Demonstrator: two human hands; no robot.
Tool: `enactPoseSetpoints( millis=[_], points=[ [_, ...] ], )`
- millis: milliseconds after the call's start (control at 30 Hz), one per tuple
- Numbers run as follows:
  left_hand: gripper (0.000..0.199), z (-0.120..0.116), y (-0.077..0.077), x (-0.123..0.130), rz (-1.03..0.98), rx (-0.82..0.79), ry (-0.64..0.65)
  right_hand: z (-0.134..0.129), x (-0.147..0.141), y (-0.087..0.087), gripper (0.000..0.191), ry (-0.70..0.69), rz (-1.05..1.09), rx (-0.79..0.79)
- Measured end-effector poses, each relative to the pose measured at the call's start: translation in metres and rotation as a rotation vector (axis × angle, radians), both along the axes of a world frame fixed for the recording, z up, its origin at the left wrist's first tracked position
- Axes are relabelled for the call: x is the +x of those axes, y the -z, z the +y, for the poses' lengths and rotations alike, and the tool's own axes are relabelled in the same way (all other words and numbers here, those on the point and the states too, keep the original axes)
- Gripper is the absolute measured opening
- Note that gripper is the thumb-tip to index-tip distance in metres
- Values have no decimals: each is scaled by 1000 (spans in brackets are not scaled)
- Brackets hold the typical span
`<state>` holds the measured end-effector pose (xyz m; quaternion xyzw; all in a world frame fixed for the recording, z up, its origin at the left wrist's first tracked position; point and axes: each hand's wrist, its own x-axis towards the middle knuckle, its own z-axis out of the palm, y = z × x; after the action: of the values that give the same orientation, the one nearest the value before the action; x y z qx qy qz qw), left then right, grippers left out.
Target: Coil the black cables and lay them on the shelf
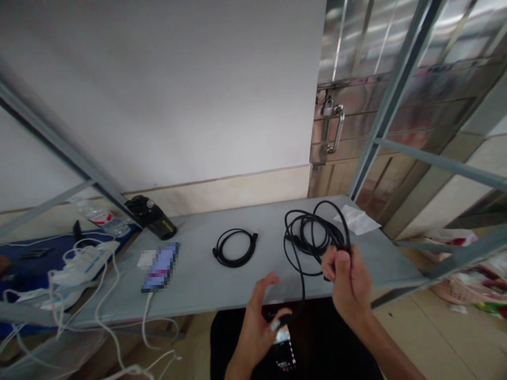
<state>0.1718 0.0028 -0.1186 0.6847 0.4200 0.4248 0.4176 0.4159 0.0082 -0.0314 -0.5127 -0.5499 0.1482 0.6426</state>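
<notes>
Flask [152,217]: black, left of the small coil [236,262]; contents hidden
Bottle [106,220]: clear, red on its label, farther left of the small coil; what is in it I cannot tell
Basket [455,292]: pink, far right of the small coil, on the floor [428,332], with blurred coloured items inside
Cables: two black ones; the small coil lies on the table [198,287], the big coil [312,235] to its right
Right hand [348,279]: right of the small coil, closed around the big coil's cable
Left hand [257,327]: nearer than the small coil, forefinger wide of thumb; cable end beside the thumb, whether pinched I cannot tell
Phones: two, one [160,268] left of the small coil, one [284,351] nearer, below the left hand
Papers: two, white
Surface: grey tabletop
Room: white wall [198,95] behind the small coil, metal door [356,121] to its right
</notes>
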Motion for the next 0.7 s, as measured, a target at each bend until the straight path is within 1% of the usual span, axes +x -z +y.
enactPoseSetpoints(
  millis=[67, 133, 200, 267, 367, 433, 533, 567, 633, 700],
  points=[
    [75, -17, -4, 19, -127, -128, 77, -4, -11, 4, 37, -50, 26, -26],
    [76, -24, -10, 31, -218, -217, 125, -5, -18, 8, 39, -95, 11, -39],
    [62, -24, -15, 36, -221, -279, 158, -4, -21, 13, 39, -125, 5, -45],
    [46, -22, -20, 35, -150, -316, 173, -2, -20, 17, 39, -138, 26, -58],
    [34, -20, -22, 29, 3, -288, 163, 2, -15, 20, 37, -148, 65, -76],
    [30, -21, -20, 25, 65, -281, 171, 4, -11, 19, 36, -151, 71, -80],
    [35, -20, -18, 23, 36, -285, 183, 6, -7, 16, 37, -149, 63, -100],
    [33, -18, -18, 23, 20, -262, 169, 7, -5, 15, 38, -148, 59, -105],
    [24, -14, -19, 23, 4, -198, 109, 8, -2, 14, 40, -136, 51, -105],
    [21, -10, -22, 22, -14, -167, 31, 10, 3, 14, 40, -118, 39, -104]
  ],
)
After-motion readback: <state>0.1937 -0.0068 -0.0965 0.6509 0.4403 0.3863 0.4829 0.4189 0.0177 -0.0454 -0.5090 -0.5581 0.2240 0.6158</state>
